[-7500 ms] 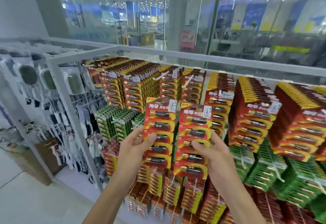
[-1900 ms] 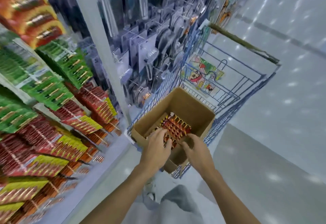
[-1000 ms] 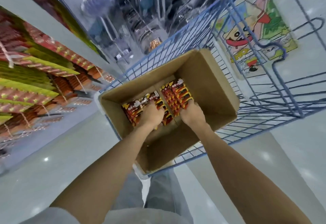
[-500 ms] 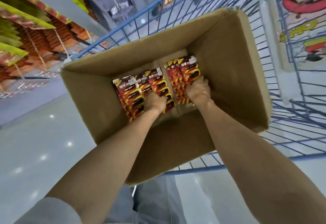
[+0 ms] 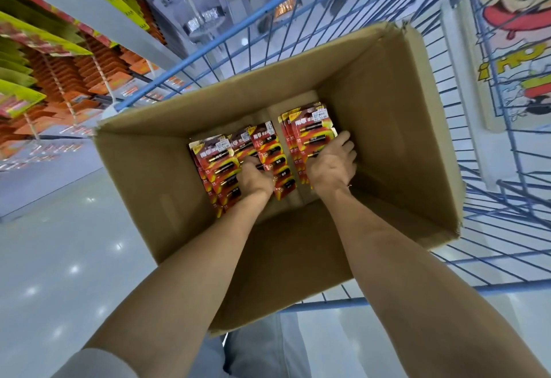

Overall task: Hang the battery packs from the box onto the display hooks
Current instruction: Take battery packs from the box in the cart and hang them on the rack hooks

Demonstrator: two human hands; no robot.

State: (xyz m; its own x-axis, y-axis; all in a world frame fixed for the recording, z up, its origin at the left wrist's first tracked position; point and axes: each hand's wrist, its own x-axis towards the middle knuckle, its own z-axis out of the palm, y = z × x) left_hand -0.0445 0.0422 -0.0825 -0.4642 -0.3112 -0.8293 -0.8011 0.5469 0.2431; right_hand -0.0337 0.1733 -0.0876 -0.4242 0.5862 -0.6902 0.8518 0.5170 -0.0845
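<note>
Brown corrugated cardboard box (image 5: 387, 145), top open and rim torn at the corners, sits in a blue wire cart (image 5: 507, 216). The battery packs (image 5: 265, 151) lie flat on the box floor as two piles, one on each side of the flap seam. The left stack (image 5: 217, 169) is fanned out mid-floor. The right stack (image 5: 308, 130) is squarer and sits toward the far right corner. Left hand (image 5: 255, 178) has its fingers curled down into the fanned pile, gripping several packs, though I can't count them. Right hand (image 5: 332, 166) wraps over the right edge of the right stack, thumb side on top, so it's grasping, not resting. The packs are thin glossy red/yellow cards with clear blisters over black cells and price stickers near the top. They look slick and flat, so I'd expect them to slide on each other. Risks:
- The fanned left pile could shear on the lift and shed its bottom cards back into the box.
- The tall box walls could snag a wide handful.
- Hang holes may not line up, which would stall threading onto the display hooks (image 5: 103, 75) off the box's near left.
- Anything dropped past the rim could fall through the cart wires.
</note>
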